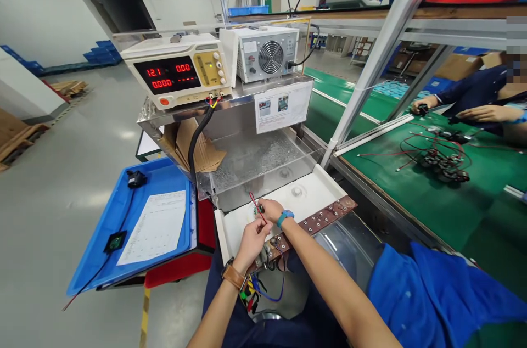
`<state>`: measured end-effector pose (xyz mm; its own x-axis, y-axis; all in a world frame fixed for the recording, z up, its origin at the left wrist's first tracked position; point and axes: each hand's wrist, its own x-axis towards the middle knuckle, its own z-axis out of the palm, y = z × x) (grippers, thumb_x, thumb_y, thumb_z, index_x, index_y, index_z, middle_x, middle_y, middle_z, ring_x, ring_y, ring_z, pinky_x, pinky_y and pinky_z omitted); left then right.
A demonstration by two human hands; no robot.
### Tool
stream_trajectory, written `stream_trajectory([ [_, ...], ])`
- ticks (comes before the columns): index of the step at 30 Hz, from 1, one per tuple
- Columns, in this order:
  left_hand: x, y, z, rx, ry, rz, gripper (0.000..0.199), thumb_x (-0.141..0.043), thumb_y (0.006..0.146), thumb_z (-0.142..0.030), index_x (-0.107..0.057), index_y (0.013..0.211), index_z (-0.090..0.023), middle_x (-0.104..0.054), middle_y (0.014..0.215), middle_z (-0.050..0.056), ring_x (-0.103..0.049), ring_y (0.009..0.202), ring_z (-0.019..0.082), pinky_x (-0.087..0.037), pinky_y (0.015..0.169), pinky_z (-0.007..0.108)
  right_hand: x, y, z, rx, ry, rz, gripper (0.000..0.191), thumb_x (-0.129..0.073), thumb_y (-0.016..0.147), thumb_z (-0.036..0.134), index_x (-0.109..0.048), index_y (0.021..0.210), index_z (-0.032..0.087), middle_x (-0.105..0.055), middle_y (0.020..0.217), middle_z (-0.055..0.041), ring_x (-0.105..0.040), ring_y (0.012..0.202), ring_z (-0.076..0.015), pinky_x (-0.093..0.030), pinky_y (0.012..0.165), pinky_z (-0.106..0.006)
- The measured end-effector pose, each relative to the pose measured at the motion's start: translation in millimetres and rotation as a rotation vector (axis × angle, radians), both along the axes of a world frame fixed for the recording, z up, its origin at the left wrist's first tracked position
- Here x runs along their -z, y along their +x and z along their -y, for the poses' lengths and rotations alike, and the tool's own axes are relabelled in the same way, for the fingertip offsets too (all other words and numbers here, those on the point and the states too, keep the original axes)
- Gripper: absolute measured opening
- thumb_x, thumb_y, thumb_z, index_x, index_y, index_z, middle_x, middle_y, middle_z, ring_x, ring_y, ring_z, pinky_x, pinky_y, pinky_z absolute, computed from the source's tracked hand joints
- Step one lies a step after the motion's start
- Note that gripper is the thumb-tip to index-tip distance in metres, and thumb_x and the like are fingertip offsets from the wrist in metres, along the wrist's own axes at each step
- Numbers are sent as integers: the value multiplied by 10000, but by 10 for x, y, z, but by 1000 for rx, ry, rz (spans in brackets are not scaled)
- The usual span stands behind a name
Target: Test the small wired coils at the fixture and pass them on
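Note:
My left hand (252, 239), with a brown-strapped watch on the wrist, is closed in a pinch on a thin red wire (254, 201). The wire slants up and bends over in a loop at its upper end. Just behind it, my right hand (272, 209), with a blue band on the wrist, has its fingers curled at a small green part (259, 209), which they mostly cover. Both hands are over a white tray (315, 190). Along its near edge runs a brown strip (325, 217) with rows of metal studs. Coloured clip leads (252, 293) hang below the left wrist.
A power supply (177, 71) with red digits stands on a metal stand beside a fan-fronted unit (267, 54). Left is a blue tray (123, 194) with a paper sheet (154, 224). Right, a co-worker's hands (480, 113) are over a green bench with wired parts (442, 161).

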<state>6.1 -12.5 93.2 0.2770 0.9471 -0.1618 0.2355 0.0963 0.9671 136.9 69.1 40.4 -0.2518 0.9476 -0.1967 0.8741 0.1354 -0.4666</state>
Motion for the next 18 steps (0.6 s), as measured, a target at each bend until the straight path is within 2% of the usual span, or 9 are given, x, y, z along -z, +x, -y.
stream_trajectory([
  [7,181,2,-37,15,90,-212,292,-582,766,-438,-531,600,-203,-532,587,-24,-465,622,148,-349,630,269,-45,11,16,6,-22,-22,357,-722,813,398,-611,1101,219,-711,972,-38,-636,900,-182,-353,696,-247],
  [11,239,22,-52,28,65,-292,322,-561,774,-428,-489,546,-212,-461,520,-40,-417,542,132,-295,568,267,-51,13,14,4,-11,-35,361,-731,813,394,-611,1103,214,-706,959,-37,-629,894,-179,-343,685,-246],
  [18,283,63,-48,19,18,-371,341,-565,780,-451,-506,547,-210,-453,495,-44,-410,502,124,-274,533,260,-53,15,14,1,-15,-23,360,-736,815,408,-618,1097,218,-705,965,-34,-628,890,-178,-349,684,-245],
])
